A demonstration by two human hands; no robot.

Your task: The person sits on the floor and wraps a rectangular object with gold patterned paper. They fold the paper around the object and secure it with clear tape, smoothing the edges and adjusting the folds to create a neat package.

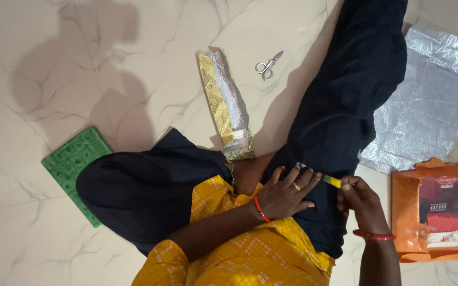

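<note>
Left hand [287, 193] flat, fingers spread, pressing on dark navy cloth [340, 106] spread over the leg and marble floor [54, 63]. Right hand [359, 201] pinching a small yellow-green chalk piece [333, 181] against it. Orange paper bag with dark red label [438, 212] lying far right, under crinkly silver plastic sheet [430, 95]. Gold-and-silver folded fabric packet [226, 106] by small steel scissors [267, 65]. Green patterned flat packet [75, 164] left.

Open marble floor [38, 53] upper left; scissors [267, 65], gold fabric roll [228, 106], green mat [75, 167], orange bag [441, 212] crowding rest.
</note>
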